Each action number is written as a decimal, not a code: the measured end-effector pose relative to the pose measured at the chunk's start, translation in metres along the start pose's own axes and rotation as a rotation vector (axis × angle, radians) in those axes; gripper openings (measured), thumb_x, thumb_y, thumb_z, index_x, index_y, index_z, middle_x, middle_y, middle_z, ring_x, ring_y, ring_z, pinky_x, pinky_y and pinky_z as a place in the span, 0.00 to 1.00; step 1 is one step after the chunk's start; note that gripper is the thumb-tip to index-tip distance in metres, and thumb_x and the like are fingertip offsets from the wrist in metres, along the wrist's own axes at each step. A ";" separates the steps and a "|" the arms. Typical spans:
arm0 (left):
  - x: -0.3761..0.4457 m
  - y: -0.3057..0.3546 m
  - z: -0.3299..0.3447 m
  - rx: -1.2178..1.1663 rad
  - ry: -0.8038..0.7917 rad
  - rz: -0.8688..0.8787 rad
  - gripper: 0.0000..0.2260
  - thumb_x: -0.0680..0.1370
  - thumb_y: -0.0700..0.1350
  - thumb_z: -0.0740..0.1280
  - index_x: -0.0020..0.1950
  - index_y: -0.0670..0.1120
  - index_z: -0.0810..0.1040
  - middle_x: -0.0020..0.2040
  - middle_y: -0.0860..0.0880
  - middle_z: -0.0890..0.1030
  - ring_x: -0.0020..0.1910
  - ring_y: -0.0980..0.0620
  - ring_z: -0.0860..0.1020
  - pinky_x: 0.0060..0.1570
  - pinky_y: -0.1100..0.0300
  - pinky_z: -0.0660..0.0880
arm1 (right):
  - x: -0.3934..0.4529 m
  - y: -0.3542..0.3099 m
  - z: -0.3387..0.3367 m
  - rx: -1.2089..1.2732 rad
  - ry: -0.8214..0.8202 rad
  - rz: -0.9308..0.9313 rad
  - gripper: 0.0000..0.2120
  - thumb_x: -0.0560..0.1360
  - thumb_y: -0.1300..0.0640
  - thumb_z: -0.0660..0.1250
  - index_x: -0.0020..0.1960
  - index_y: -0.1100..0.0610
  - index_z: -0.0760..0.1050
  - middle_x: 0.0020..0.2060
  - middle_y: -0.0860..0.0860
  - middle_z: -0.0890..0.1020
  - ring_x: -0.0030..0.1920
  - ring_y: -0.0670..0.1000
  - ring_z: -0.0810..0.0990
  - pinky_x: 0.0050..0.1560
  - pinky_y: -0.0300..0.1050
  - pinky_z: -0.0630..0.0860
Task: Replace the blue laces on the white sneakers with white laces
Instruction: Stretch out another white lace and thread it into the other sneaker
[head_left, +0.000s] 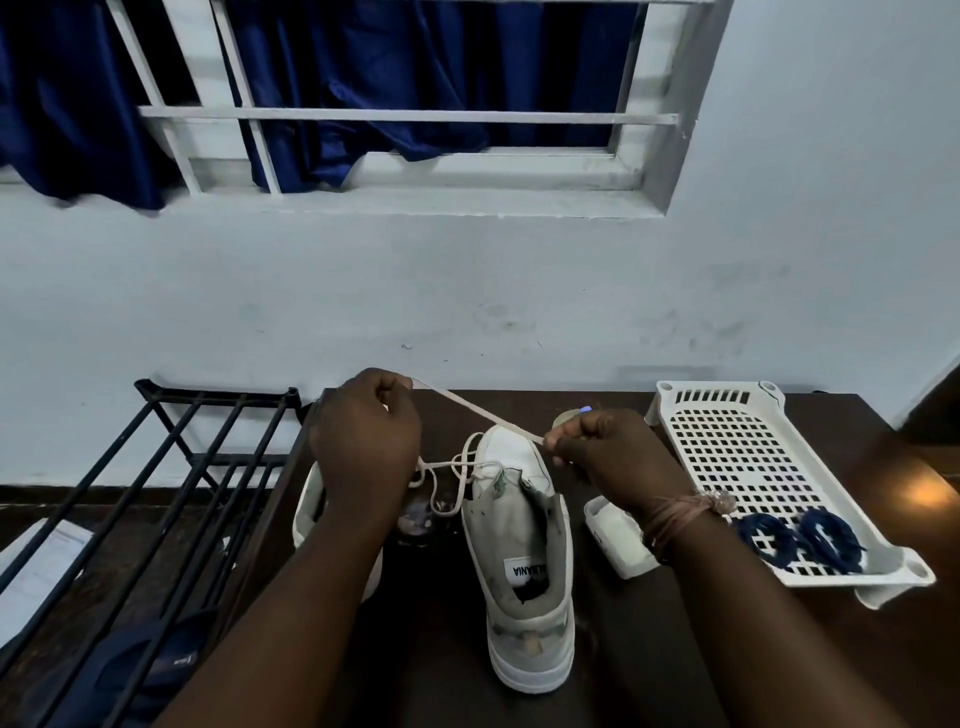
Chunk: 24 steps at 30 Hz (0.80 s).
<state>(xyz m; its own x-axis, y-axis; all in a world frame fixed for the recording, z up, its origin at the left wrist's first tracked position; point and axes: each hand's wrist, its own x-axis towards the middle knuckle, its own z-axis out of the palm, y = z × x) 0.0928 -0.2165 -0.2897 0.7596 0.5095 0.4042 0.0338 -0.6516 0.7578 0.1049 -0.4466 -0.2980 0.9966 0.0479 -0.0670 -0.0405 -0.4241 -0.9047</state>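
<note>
Blue laces (800, 540) off, in tray (737, 410). Left hand (363, 436) and right hand (602, 447) pinch white lace (467, 405) taut; sneaker (519, 519) seemingly half-laced.

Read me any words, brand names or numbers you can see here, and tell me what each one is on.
"ANIA": the clear end of a longer word, upside down, on the white label inside the white sneaker; its first letters are blurred.
Small white mark on the dark blue item under the black metal rack: too small to read.
White paper sheet at left: print too blurred.
</note>
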 end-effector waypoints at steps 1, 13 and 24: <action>0.000 0.000 0.000 0.047 0.031 0.073 0.06 0.76 0.44 0.67 0.48 0.52 0.83 0.46 0.54 0.84 0.48 0.47 0.82 0.51 0.52 0.75 | 0.001 -0.001 0.004 0.035 0.002 -0.003 0.09 0.77 0.67 0.66 0.43 0.59 0.84 0.31 0.52 0.83 0.30 0.48 0.77 0.34 0.41 0.74; -0.030 0.007 0.037 -0.060 -0.555 0.227 0.04 0.74 0.48 0.70 0.44 0.52 0.85 0.35 0.57 0.83 0.34 0.60 0.79 0.41 0.55 0.77 | 0.007 -0.001 0.029 -0.066 0.041 0.050 0.08 0.71 0.59 0.74 0.46 0.56 0.75 0.38 0.55 0.84 0.37 0.53 0.83 0.39 0.45 0.76; -0.050 0.027 0.063 0.073 -0.496 -0.057 0.06 0.77 0.48 0.66 0.44 0.50 0.81 0.46 0.53 0.84 0.48 0.49 0.80 0.46 0.58 0.74 | -0.012 -0.006 0.053 -0.740 0.016 0.029 0.08 0.80 0.64 0.57 0.52 0.59 0.75 0.49 0.55 0.81 0.53 0.54 0.80 0.45 0.40 0.66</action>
<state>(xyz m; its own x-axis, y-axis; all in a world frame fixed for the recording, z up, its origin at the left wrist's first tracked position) 0.0968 -0.2952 -0.3219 0.9717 0.2289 0.0581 0.1160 -0.6768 0.7269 0.0894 -0.3962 -0.3137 0.9970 0.0162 -0.0756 -0.0140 -0.9239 -0.3824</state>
